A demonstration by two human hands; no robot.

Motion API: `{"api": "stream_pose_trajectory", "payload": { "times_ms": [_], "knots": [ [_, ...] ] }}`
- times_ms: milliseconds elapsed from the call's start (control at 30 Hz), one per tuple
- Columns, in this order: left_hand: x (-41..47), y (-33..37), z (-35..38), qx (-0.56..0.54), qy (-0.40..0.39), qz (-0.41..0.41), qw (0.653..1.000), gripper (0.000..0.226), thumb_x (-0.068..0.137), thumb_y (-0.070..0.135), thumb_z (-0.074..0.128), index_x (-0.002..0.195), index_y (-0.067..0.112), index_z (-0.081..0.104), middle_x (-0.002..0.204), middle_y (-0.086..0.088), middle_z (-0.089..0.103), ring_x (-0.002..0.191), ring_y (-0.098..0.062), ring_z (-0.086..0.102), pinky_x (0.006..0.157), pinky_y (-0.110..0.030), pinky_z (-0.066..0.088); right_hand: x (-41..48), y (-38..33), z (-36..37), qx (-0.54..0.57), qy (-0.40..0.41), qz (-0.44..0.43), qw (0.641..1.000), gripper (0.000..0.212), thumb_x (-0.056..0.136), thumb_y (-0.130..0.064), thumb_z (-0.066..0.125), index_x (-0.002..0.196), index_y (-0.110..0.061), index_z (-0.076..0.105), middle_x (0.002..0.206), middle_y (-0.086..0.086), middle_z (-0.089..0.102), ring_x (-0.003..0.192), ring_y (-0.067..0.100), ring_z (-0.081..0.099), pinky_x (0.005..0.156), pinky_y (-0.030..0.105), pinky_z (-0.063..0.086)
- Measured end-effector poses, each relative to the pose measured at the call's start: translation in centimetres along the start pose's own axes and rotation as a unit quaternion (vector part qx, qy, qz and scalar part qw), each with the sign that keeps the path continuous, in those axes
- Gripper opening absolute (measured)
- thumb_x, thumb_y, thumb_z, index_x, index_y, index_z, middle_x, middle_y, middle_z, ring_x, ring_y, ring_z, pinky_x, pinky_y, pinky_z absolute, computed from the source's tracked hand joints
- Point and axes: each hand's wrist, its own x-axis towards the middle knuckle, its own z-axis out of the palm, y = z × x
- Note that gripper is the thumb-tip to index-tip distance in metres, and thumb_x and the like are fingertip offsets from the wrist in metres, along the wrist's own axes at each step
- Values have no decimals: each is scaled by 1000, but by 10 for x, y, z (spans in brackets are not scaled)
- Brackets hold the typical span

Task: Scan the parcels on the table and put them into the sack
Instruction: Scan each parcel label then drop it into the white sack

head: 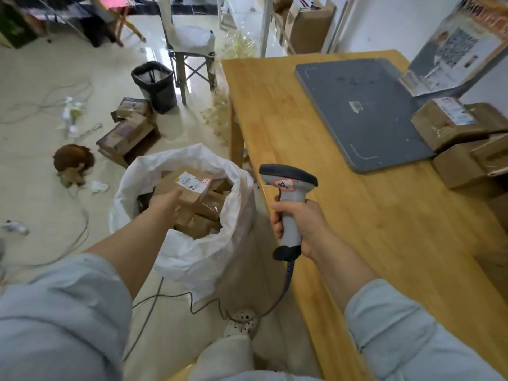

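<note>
A: L hand [165,203]?
B: Over the mouth of the white woven plastic sack [189,259], holding the near end of a small brown cardboard parcel [192,188], white label up. Thumb's on top, other fingers hidden, but it reads as a grip. Parcel sits just above the brown boxes inside, not let go yet.
A: R hand [302,224]?
B: Wrapped round the handle of the grey handheld barcode scanner [288,180], held up beside the wooden table [357,257] edge.
A: Left to do?
B: Stack of brown cardboard parcels [450,138] at the table's far R, by a dark grey flat mat [362,111]. Not near done, imo.
A: Risks?
B: Sack's nearly full & the rim's floppy. An off-centre drop could slide the parcel off the pile to the floor, or fold the rim in. The scanner's black cable [286,284] hangs by the sack and could snag on the next reach.
</note>
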Motion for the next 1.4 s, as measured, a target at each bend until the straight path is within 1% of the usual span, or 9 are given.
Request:
{"api": "stream_pose_trajectory", "payload": {
  "times_ms": [100, 200, 333, 467, 667, 800, 1033, 1200, 1400],
  "knots": [
    [-8, 4, 18, 73, -9, 29, 997, 42, 89, 31, 65, 120, 6, 51, 108, -6, 55, 102, -27, 55, 83, -36, 48, 3, -3, -3, 10, 12, 0, 1000, 9, 83, -2, 65, 78, -6, 59, 56, 8, 57, 43, 17, 49, 46, 25, 43],
    [-27, 19, 47, 204, -22, 128, 970, 46, 81, 41, 60, 114, 9, 56, 106, -7, 61, 94, -27, 57, 91, -41, 48, 1, -11, -13, 44, 31, -5, 999, 10, 83, -1, 65, 79, -7, 57, 55, 8, 56, 42, 16, 48, 44, 24, 42],
    [-69, 36, 105, 361, -75, 276, 888, 59, 92, 32, 55, 143, 8, 37, 140, -14, 48, 125, -34, 48, 104, -45, 40, -10, -20, -39, 90, 77, -26, 993, 13, 82, -1, 66, 75, -7, 57, 55, 7, 56, 41, 16, 48, 44, 24, 42],
    [-118, 34, 170, 408, -168, 352, 826, 71, 93, 36, 57, 152, 17, 23, 153, -9, 34, 138, -29, 35, 109, -46, 36, -28, -24, -79, 153, 144, -44, 977, 15, 79, 0, 68, 70, -7, 58, 54, 7, 56, 41, 16, 48, 45, 23, 42],
    [-206, -1, 267, 464, -295, 447, 705, 73, 90, 32, 60, 152, 19, 22, 153, -5, 34, 134, -25, 40, 106, -43, 41, -73, -20, -157, 233, 260, -88, 933, 14, 78, 3, 67, 69, -5, 60, 53, 8, 57, 39, 16, 48, 44, 23, 43],
    [-272, -41, 319, 487, -373, 463, 639, 79, 89, 31, 64, 153, 20, 20, 153, -6, 34, 132, -25, 42, 96, -29, 41, -110, -9, -213, 294, 335, -104, 889, 17, 78, 6, 65, 66, -3, 58, 51, 9, 56, 38, 16, 48, 42, 23, 43],
    [-363, -110, 381, 531, -431, 495, 536, 84, 88, 36, 66, 153, 18, 16, 151, -9, 36, 132, -26, 43, 99, -35, 44, -157, 20, -302, 392, 396, -107, 823, 19, 83, 3, 60, 65, -3, 55, 48, 6, 55, 40, 14, 49, 44, 24, 43],
    [-424, -151, 420, 499, -484, 473, 541, 43, 96, 31, 55, 134, 11, 50, 130, -12, 57, 115, -26, 55, 81, -26, 40, -173, 45, -350, 448, 403, -93, 793, 24, 89, 1, 55, 65, -4, 51, 44, 4, 53, 39, 12, 48, 45, 24, 41],
    [-454, -182, 475, 507, -437, 460, 584, 38, 95, 39, 54, 113, 6, 61, 94, -6, 59, 89, -25, 60, 72, -34, 48, -181, 72, -383, 490, 400, -88, 770, 12, 84, 3, 62, 73, -3, 58, 54, 8, 57, 40, 14, 51, 41, 23, 44]
  ]
}}
